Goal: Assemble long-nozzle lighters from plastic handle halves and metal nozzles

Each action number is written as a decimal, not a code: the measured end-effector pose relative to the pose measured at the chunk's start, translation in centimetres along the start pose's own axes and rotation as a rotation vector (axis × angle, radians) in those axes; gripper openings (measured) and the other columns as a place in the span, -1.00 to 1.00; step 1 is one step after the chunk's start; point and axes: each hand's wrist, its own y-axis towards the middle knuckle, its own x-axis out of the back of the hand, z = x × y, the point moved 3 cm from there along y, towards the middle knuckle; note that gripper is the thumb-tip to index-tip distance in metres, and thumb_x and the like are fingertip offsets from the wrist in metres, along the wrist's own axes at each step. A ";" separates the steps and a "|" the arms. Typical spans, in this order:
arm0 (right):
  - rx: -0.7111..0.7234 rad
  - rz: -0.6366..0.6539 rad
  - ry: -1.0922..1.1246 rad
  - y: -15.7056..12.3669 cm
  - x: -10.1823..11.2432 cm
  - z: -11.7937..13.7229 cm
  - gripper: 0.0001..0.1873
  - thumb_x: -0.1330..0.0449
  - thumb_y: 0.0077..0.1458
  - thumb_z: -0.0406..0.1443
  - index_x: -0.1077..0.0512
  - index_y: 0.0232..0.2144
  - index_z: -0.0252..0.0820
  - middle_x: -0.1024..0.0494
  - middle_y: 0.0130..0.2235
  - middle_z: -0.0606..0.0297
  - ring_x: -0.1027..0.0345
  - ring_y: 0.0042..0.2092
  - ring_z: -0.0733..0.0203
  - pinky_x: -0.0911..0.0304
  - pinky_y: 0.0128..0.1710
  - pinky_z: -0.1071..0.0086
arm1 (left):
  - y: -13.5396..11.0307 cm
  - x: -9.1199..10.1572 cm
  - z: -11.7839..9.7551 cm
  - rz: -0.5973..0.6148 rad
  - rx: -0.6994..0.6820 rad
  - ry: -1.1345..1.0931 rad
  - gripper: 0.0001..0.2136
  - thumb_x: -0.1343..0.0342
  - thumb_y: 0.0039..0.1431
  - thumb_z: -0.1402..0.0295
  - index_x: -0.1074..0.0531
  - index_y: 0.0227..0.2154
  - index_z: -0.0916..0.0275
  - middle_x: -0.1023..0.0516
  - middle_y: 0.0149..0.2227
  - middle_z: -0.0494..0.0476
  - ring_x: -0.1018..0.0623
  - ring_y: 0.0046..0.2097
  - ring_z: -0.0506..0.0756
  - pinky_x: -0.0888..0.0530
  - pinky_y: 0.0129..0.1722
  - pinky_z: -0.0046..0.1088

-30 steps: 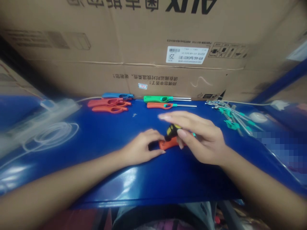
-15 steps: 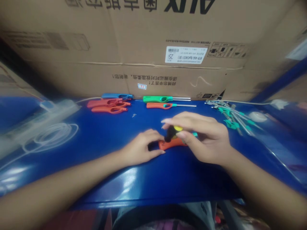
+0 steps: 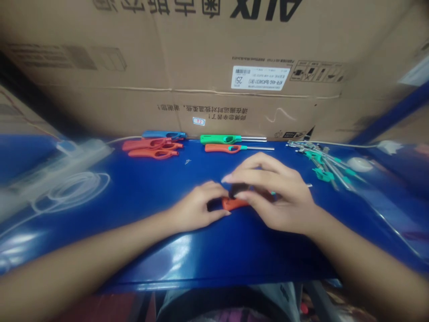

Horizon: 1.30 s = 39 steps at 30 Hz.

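Observation:
An orange gas lighter [image 3: 233,204] lies on the blue table in front of me, its handle end to the left. My left hand [image 3: 197,206] pinches that end between thumb and fingers. Over the lighter, my right hand [image 3: 279,192] has thumb and fingers closed around the black handle of what looks like a short screwdriver [image 3: 238,189]. Its tip is hidden, so I cannot tell exactly where it meets the lighter. The right hand covers most of the lighter's middle; a bit of metal tube shows beyond the knuckles.
Red lighter bodies [image 3: 152,154] and a blue one [image 3: 162,134] lie at the back left. A green lighter [image 3: 219,139] and an orange lighter [image 3: 221,148] with tubes lie behind my hands. Metal tubes with green parts [image 3: 323,163] are piled right. A coiled white cable [image 3: 78,188] lies left.
My right hand has shifted slightly left and turned with the screwdriver. The yellow on its handle no longer shows. My left hand has stayed on the lighter.

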 end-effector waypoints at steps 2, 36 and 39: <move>-0.014 -0.006 -0.060 -0.2 -0.2 0.2 -0.76 -0.24 0.21 -0.37 -0.53 -0.06 -0.10 -0.52 -0.17 0.22 -0.43 -0.24 0.27 -0.41 -0.30 0.42 | 0.0 -0.1 0.0 0.004 -0.015 0.006 -0.88 -0.22 0.23 0.34 -0.51 -0.20 0.22 -0.60 -0.16 0.14 -0.56 -0.09 0.15 -0.48 -0.04 -0.27; -1.028 0.074 -0.956 -2.8 10.3 -8.9 -0.70 -0.03 0.23 -0.10 -0.48 -0.21 -0.10 -0.63 -0.21 0.08 -0.51 -0.15 -0.12 -0.16 -0.37 0.28 | 5.9 7.0 1.9 0.073 0.077 0.498 -0.72 -0.04 0.32 0.18 -0.54 -0.11 0.24 -0.48 -0.13 0.24 -0.51 -0.12 0.19 -0.48 -0.06 -0.22; -1.108 0.117 -0.961 -3.3 11.0 -9.5 -0.64 -0.03 0.23 -0.05 -0.50 -0.19 -0.11 -0.63 -0.18 0.02 -0.51 -0.11 -0.18 -0.25 -0.32 0.23 | 7.6 8.9 3.3 0.027 0.134 0.562 -0.67 -0.02 0.31 0.13 -0.55 -0.14 0.25 -0.44 -0.22 0.21 -0.49 -0.22 0.17 -0.47 -0.19 -0.25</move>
